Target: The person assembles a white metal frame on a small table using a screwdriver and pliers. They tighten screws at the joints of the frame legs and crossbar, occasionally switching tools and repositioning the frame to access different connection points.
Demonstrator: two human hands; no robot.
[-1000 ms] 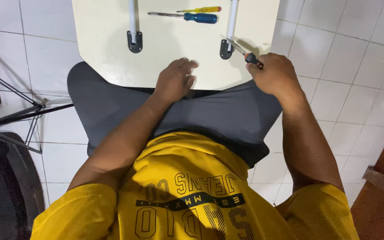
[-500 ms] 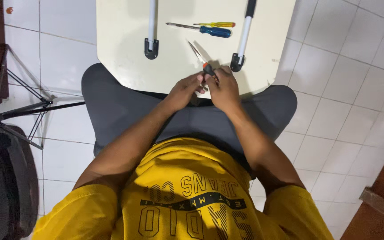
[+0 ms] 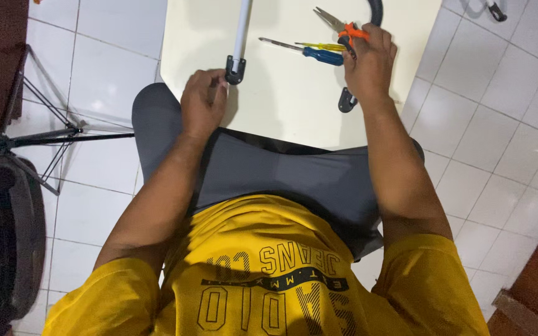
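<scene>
The two hands have separated since half a second ago, when they were together at the near edge of the cream board (image 3: 281, 106) with the pliers between them. The right hand (image 3: 368, 65) has now gone to the far side of the board, its fingers clenched around the orange-handled pliers (image 3: 342, 28), whose closed tip points away and to the left. Just left of that hand, on the board, lie a blue-handled screwdriver (image 3: 309, 53) and a thinner yellow-handled screwdriver (image 3: 319, 46), side by side and untouched. The left hand (image 3: 202, 102) rests at the board's left near edge, fingers curled loosely and touching the black bracket (image 3: 235, 67) at the end of the white tube (image 3: 241, 28); whether they pinch it cannot be told. A second black bracket (image 3: 345, 99) shows at the right wrist. Judgement: the joint handling at the near edge has ended; the pliers are now carried by one hand alone, the other attending to the tube fitting.
</scene>
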